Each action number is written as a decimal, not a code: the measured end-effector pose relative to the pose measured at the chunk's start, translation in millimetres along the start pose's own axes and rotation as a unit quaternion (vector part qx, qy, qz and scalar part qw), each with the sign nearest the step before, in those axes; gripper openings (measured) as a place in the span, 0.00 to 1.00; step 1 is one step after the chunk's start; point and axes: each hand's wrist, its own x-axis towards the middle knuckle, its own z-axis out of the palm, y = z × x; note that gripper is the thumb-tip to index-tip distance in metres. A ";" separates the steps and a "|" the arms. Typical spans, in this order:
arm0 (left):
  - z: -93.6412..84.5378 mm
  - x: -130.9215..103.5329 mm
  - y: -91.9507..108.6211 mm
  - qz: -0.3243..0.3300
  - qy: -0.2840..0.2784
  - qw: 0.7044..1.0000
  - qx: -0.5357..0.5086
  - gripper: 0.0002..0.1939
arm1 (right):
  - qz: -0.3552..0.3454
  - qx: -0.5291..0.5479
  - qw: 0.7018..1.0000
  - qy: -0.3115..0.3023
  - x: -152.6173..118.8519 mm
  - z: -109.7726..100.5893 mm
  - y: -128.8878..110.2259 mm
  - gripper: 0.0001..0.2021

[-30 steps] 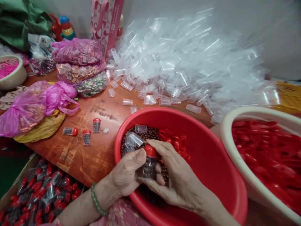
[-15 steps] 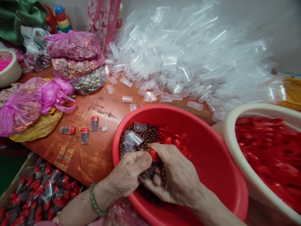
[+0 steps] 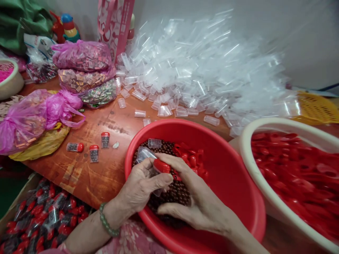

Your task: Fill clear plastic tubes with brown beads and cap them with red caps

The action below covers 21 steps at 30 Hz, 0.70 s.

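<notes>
A brown wooden table (image 3: 79, 173) stretches beneath everything, and a heap of clear plastic containers (image 3: 201, 70) spreads along its back, against the wall. In front of the heap sits a red basin (image 3: 225, 183), directly before the person; just beside it, to the right, a cream basin (image 3: 246, 150) is full of glossy red pieces. At the lower left, below the table's edge, a box (image 3: 17, 201) holds a jumble of filled, red-capped containers. Pink plastic bags (image 3: 84, 58) of small items are stacked at the table's left, with a yellow bag (image 3: 42, 144) near them. Both hands are over the red basin. The left hand (image 3: 143, 187), a green bead bracelet (image 3: 106, 222) at its wrist, grasps a red-capped container (image 3: 162, 165), its body largely hidden by the fingers. The right hand (image 3: 198, 197) is loosely spread, thumb well apart from the fingers, its fingertips beside the cap; whether they touch it cannot be told. Three more capped containers (image 3: 94, 153) are on the table to the left of the basin. Inside the basin, small red parts (image 3: 192, 160) and a few clear containers (image 3: 154, 143) lie by dark brown beads (image 3: 180, 192), the smallest things here.
</notes>
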 end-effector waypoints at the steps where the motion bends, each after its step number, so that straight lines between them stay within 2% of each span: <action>1: 1.6 -0.2 0.8 0.017 0.010 1.000 0.018 0.20 | 0.015 0.029 0.999 -0.010 -0.5 -2.2 0.2 0.36; 4: 7.1 -0.5 1.7 0.041 0.027 0.996 0.080 0.17 | 0.048 0.090 0.995 -0.003 -0.3 -6.3 1.7 0.22; 6: 9.9 -0.6 1.3 0.040 0.030 0.994 0.098 0.17 | 0.060 0.094 0.994 0.010 0.6 -7.2 1.9 0.17; 11: 10.8 -1.1 0.2 0.044 0.018 0.992 0.116 0.17 | 0.059 0.075 0.995 0.041 3.2 -8.0 -1.2 0.18; 14: 9.0 -1.7 0.9 0.027 -0.001 0.988 0.151 0.18 | 0.082 0.077 0.992 0.056 3.9 -10.3 -1.8 0.15; 21: 8.2 0.3 2.0 -0.017 -0.041 0.975 0.218 0.11 | 0.139 0.161 0.976 0.056 3.5 -15.3 3.7 0.09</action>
